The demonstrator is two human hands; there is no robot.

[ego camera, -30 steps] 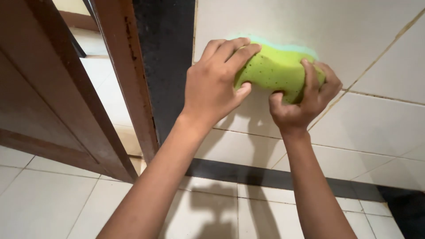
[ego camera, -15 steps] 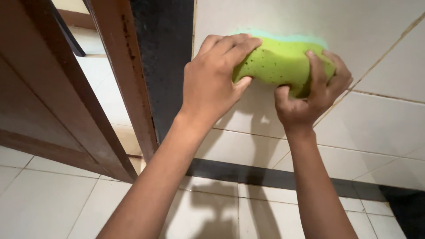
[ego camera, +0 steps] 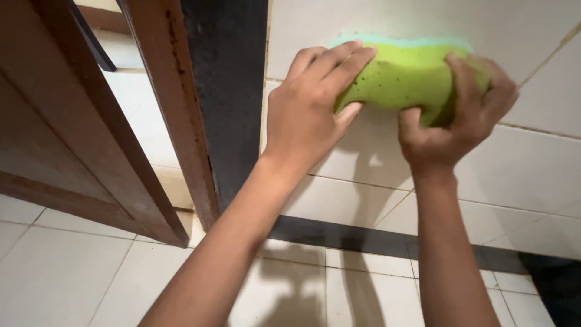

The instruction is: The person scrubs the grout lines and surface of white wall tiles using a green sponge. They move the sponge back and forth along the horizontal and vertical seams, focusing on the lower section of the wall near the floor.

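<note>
- Reaching up from below, both my forearms rose over the white floor tiles toward the wall.
- My left hand lay with its fingers curled over the left end of the green sponge, gripping it.
- My right hand clutched the sponge's right end, thumb underneath, fingers wrapped over the top.
- The sponge sat pressed flat against the white wall tiles, squeezed between my two hands, its pale blue edge against the tile.
- A dark band ran along the wall's base.
- Left of my arms stood the brown wooden door and its frame, beside a black strip of wall.
</note>
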